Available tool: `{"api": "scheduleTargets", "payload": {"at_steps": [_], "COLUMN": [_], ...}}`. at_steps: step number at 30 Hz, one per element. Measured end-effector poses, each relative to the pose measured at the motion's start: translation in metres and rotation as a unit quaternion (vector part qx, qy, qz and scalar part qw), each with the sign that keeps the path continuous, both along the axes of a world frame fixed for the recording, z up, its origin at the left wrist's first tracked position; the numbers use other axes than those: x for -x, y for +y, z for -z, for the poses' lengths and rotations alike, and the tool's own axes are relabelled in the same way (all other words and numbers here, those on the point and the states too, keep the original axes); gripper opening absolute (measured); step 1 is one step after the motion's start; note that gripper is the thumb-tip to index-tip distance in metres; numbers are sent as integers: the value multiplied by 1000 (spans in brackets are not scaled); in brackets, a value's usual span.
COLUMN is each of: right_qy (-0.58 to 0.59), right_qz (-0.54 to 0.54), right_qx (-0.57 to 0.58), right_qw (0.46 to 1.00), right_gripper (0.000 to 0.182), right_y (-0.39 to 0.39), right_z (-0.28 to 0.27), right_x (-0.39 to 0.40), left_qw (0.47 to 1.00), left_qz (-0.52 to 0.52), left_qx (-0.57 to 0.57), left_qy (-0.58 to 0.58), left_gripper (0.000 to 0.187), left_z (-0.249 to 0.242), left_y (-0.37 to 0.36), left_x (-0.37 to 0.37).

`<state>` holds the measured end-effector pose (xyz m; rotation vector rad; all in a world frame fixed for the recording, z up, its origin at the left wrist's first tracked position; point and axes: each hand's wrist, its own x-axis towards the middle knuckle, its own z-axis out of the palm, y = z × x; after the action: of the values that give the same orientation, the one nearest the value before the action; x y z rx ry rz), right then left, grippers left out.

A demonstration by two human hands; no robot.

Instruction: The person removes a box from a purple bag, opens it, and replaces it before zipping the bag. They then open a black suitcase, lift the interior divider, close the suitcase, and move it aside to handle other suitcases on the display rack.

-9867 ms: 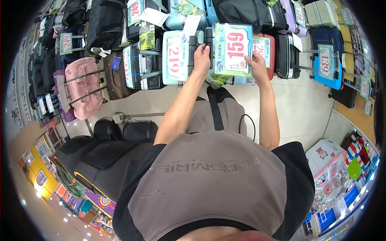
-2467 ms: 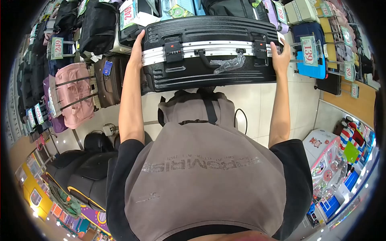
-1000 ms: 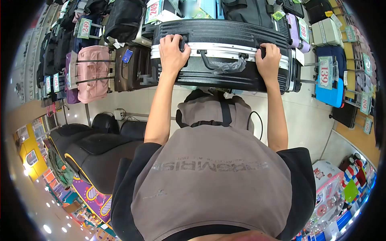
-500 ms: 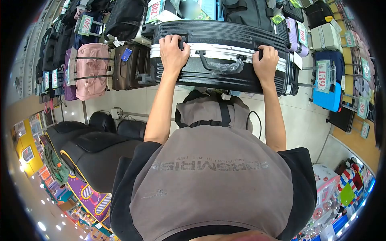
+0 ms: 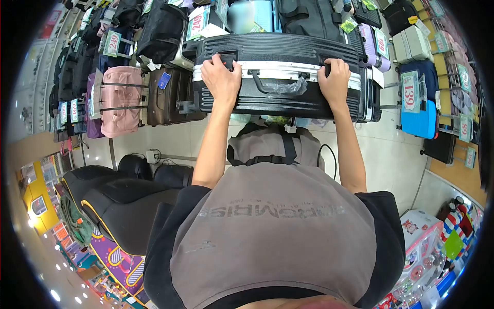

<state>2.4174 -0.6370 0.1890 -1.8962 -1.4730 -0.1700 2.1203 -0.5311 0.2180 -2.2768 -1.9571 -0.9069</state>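
A black hard-shell suitcase (image 5: pixel 288 49) with a silver metal band lies across the top middle of the head view, its ribbed side up. My left hand (image 5: pixel 221 79) grips its silver edge near the left latch, fingers curled over it. On the right part of the same edge, my right hand (image 5: pixel 334 80) is closed in the same way. Between them is the black carry handle (image 5: pixel 257 81), partly wrapped in crumpled clear plastic (image 5: pixel 288 88). My fingertips are partly hidden in the latch recesses.
Left of the suitcase stand a brown suitcase (image 5: pixel 172 98) and a pink bag (image 5: pixel 121 100). A blue case (image 5: pixel 419 121) and price sign (image 5: pixel 410 91) are at right. Black padded chairs (image 5: pixel 128 206) fill the lower left; a white-and-pink box (image 5: pixel 422 232) is lower right.
The view has shifted slightly, so the surroundings sit a little lower. Both hands remain on the suitcase, whose upper side shows a little differently.
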Motion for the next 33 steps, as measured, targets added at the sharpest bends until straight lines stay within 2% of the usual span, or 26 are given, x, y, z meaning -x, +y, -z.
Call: {"api": "scheduleTargets", "payload": {"at_steps": [4, 7, 20, 26, 29, 30, 31, 33], "right_qy": [-2, -3, -1, -3, 15, -54, -60, -66], "right_qz": [4, 2, 0, -7, 49, 117, 152, 220], "right_qx": [11, 13, 15, 15, 13, 5, 47, 128], "right_qw": [1000, 1000, 1000, 1000, 999, 992, 985, 965], "right_gripper": [22, 22, 23, 25, 31, 43, 45, 51], "right_y": [-4, -4, -5, -5, -8, -12, -15, -18], "right_z": [0, 1, 2, 2, -8, -17, -24, -31], "right_x": [0, 1, 0, -1, 3, 9, 12, 19], "left_qw": [999, 998, 999, 998, 999, 1000, 1000, 998], "left_qz": [-32, -34, -35, -22, -17, -1, 12, 57], "left_qx": [24, 49, 31, -23, 1, -7, 17, -18], "left_qy": [18, 5, -13, -59, -32, -14, 5, 34], "left_gripper": [44, 53, 58, 56, 55, 53, 55, 57], "left_z": [-1, 0, 12, 16, 3, 4, -4, 4], "left_y": [-5, -5, -7, -5, -7, -5, -7, -2], "left_x": [-1, 0, -3, 0, 6, 12, 16, 32]}}
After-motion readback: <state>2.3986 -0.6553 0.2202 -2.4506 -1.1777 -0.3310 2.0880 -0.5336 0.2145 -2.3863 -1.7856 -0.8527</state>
